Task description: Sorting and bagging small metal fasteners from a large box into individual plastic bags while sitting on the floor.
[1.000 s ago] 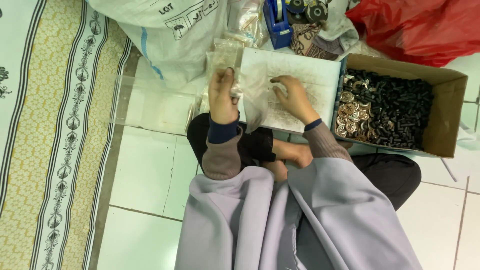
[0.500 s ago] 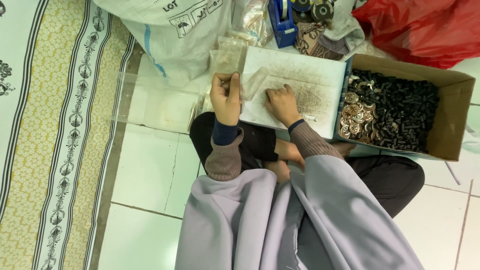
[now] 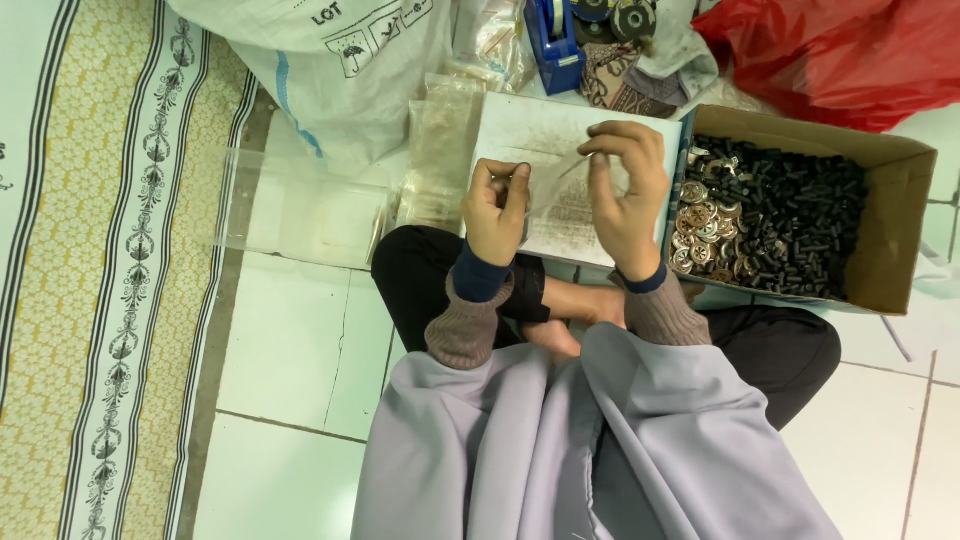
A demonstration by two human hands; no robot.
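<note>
I sit cross-legged on a tiled floor. My left hand (image 3: 497, 208) and my right hand (image 3: 625, 188) are raised together over a flat white tray (image 3: 520, 125), both pinching a small clear plastic bag (image 3: 560, 185) stretched between them. The bag's contents are too small to make out. The tray is dusted with small dark specks. Right of my right hand stands a cardboard box (image 3: 905, 225) filled with small black cylinders (image 3: 790, 215) and, at its left end, shiny round metal pieces (image 3: 705, 230).
A stack of clear plastic bags (image 3: 440, 160) lies left of the tray. A clear plastic container (image 3: 300, 210) sits further left, beside a patterned mat (image 3: 110, 250). Behind are a white woven sack (image 3: 330, 50), a blue tape dispenser (image 3: 552, 40) and a red plastic bag (image 3: 850, 50).
Both hands have lifted off the tray and come together, now holding a small clear bag between them. The view has shifted slightly.
</note>
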